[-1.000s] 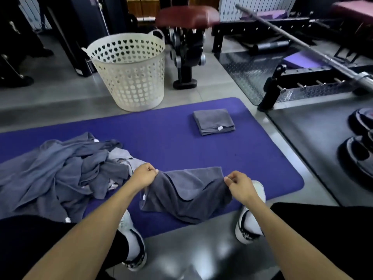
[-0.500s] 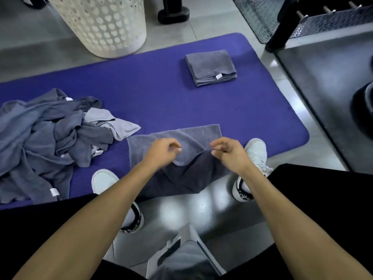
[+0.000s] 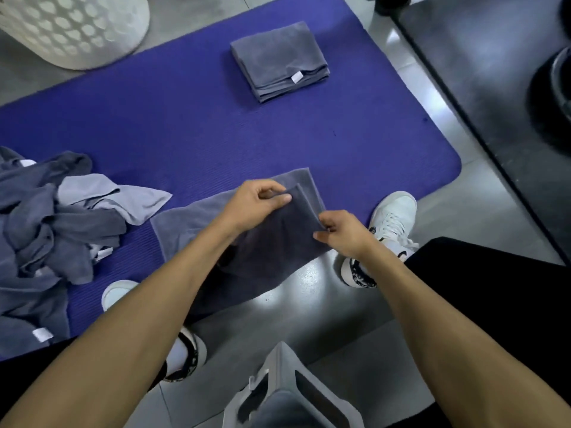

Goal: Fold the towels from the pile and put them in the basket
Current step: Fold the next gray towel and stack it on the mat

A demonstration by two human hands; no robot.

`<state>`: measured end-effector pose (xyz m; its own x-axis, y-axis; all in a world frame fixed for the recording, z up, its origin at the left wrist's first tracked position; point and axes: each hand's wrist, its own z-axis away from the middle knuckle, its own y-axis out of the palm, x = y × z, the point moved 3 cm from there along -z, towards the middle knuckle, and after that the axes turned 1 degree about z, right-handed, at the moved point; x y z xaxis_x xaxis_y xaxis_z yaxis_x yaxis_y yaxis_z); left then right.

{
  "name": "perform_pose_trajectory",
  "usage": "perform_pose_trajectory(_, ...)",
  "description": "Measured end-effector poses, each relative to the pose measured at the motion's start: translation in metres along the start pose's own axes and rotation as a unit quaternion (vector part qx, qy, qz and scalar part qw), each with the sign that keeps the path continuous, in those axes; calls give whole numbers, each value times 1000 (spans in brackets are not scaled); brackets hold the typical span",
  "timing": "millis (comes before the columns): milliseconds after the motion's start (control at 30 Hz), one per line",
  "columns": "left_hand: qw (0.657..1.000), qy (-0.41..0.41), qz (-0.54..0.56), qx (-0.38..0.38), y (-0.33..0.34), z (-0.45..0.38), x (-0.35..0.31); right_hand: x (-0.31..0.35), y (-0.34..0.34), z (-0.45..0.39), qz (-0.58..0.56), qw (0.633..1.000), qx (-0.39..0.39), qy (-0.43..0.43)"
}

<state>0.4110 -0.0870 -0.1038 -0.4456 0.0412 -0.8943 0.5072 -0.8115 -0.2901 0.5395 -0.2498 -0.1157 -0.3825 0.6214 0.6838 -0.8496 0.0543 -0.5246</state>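
From the head view, the person crouches at the near edge of the purple mat [image 3: 216,125], both arms reaching down to a dark grey towel [image 3: 272,239] spread at that edge. The left hand [image 3: 253,202] pinches the towel's folded-over flap at its far corner, thumb on top and fingers [image 3: 278,197] curled under the cloth. The right hand [image 3: 343,233] pinches the same flap's edge nearer the person, fingers curled round the hem. Holding two points of one edge like this looks meant to keep the fold line straight while the flap is laid over the lower layer. The towel's long axis runs roughly from the mat's left side up toward its right; the near part hangs off the mat edge onto the shiny grey floor [image 3: 309,319], between the two white shoes.

The unfolded pile [image 3: 46,230] sits crumpled at the mat's left edge, well apart from the hands, with a lighter grey towel [image 3: 123,199] sticking out toward the working towel. A folded towel [image 3: 278,60] lies square near the mat's far edge, its white tag facing the person. The white perforated basket [image 3: 71,29] stands on the floor just beyond the mat's far left corner; whether anything lies inside cannot be told. I judge this fold only half done.
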Motion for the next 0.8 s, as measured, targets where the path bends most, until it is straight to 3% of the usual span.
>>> perform_pose_trajectory(333, 990, -115, -83, 14, 18, -123, 52, -67, 19, -31, -44, 993, -7, 110)
perform_pose_trajectory(467, 985, -112, -129, 22, 37, -153, 72, -86, 26, -39, -91, 983, -6, 159)
perform_pose_trajectory(633, 976, -72, -202, -31, 45, -158, 77, -98, 36, -34, -150, 967, -7, 205)
perform_pose_trajectory(800, 972, -30, -226, -63, 45, -154, 77, -108, 39, -27, -97, 970, -98, 201)
